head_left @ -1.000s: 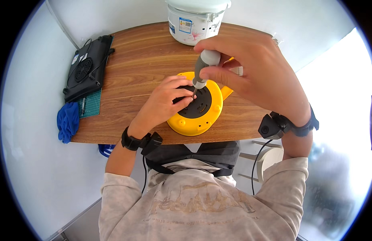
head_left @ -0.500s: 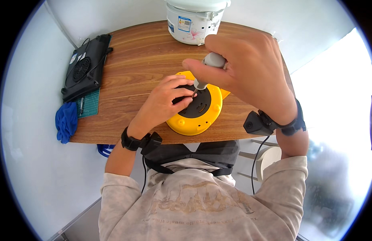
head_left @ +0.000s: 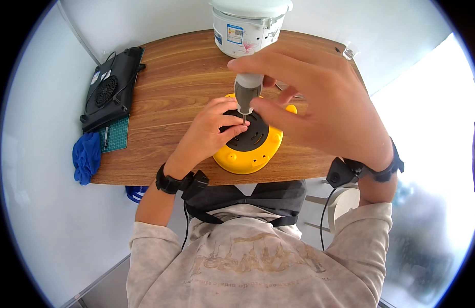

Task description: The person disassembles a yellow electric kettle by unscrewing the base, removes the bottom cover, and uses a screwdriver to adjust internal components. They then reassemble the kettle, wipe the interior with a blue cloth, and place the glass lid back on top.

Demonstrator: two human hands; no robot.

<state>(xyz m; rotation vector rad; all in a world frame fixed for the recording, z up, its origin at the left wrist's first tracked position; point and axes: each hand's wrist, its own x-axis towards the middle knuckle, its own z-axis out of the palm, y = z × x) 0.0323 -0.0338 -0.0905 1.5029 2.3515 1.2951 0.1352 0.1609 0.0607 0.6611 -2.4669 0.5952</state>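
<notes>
A round yellow casing with a black slotted centre plate lies on the wooden table before me. Upright over the plate stands a screwdriver with a grey and white handle. My right hand has it by the handle in a loose grip, index finger near the top and thumb lower down. My left hand rests on the casing's left side. Its thumb and index finger pinch at the screwdriver's tip; whatever small thing sits between them is hidden.
A white rice cooker stands at the back. On the left are a black appliance with a round fan grille, a green cutting mat with a pen, and a blue cloth. A small yellow piece shows beyond the casing.
The screwdriver has swung from leaning right to nearly upright. My right hand has loosened its fingers around the handle and turned. My left hand stays in place.
</notes>
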